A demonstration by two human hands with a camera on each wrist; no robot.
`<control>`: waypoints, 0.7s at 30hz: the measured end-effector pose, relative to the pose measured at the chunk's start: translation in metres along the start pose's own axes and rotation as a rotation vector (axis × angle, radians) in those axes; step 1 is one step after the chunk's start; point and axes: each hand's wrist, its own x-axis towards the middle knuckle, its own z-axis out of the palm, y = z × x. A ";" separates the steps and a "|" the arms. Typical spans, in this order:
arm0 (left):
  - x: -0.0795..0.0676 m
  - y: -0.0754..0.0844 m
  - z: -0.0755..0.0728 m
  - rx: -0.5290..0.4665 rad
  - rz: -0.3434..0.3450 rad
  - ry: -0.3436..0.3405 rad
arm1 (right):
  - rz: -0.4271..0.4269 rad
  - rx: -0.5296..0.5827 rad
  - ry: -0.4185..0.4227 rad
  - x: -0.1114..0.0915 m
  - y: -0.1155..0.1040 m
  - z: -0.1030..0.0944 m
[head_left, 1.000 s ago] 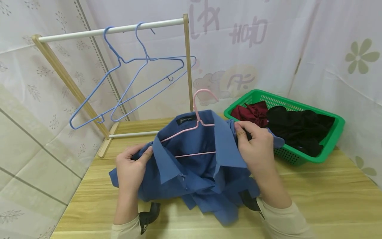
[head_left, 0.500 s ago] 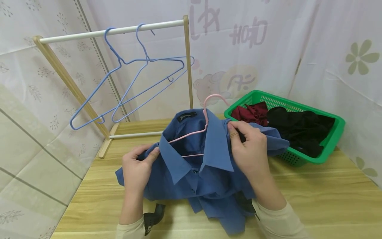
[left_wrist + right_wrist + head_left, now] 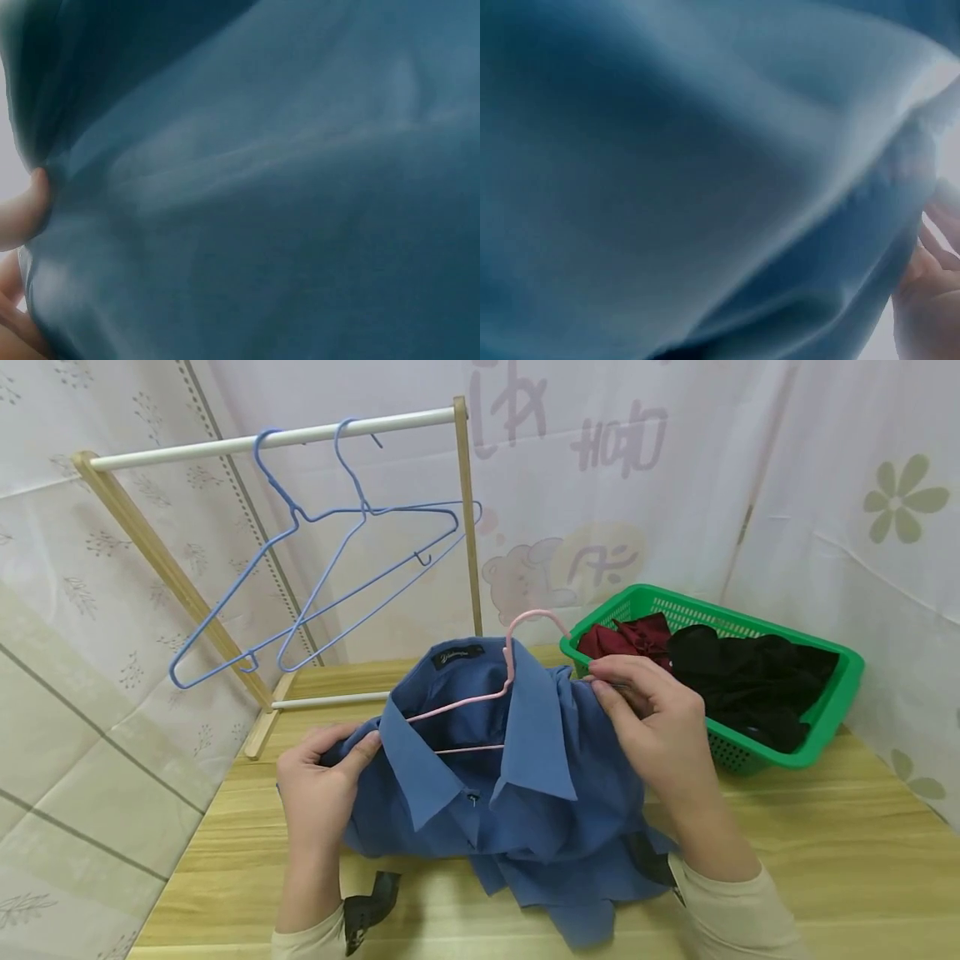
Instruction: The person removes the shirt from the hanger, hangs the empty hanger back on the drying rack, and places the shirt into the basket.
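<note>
A blue collared shirt (image 3: pixel 442 810) is held up over the table, its collar spread toward the head camera. Inside its neck sits a pink hanger (image 3: pixel 468 700), the hook rising above the collar and tilted right. My left hand (image 3: pixel 318 781) pinches the shirt's left shoulder between thumb and fingers. At the other shoulder, my right hand (image 3: pixel 656 718) pinches the cloth with thumb and fingertips. Both wrist views are filled mostly by shirt fabric (image 3: pixel 262 225), with part of each hand at the edge. The hanger's ends are hidden inside the shirt.
Two blue hangers (image 3: pixel 258 556) hang on a wood-and-white rack (image 3: pixel 281 439) at the back left. A green basket (image 3: pixel 821 718) with dark red cloth (image 3: pixel 630 642) and black cloth (image 3: pixel 750 677) stands back right. The wooden table (image 3: pixel 825 860) lies beneath.
The hanger's hook tipped rightward and lower, and the collar's front drew together. My right hand went slightly left, then right along the shoulder; my left hand shifted right and back left.
</note>
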 end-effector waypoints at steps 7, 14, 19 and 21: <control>0.001 0.003 -0.005 -0.038 0.058 0.032 | 0.178 -0.261 0.021 -0.006 0.009 -0.013; 0.000 0.004 -0.004 -0.039 0.066 0.033 | 0.337 -0.383 -0.010 -0.010 0.016 -0.017; 0.000 0.005 -0.001 -0.027 0.058 0.026 | 0.266 -0.348 0.005 -0.008 0.014 -0.014; -0.001 0.006 0.001 -0.014 0.047 0.008 | 0.247 -0.345 0.012 -0.006 0.011 -0.012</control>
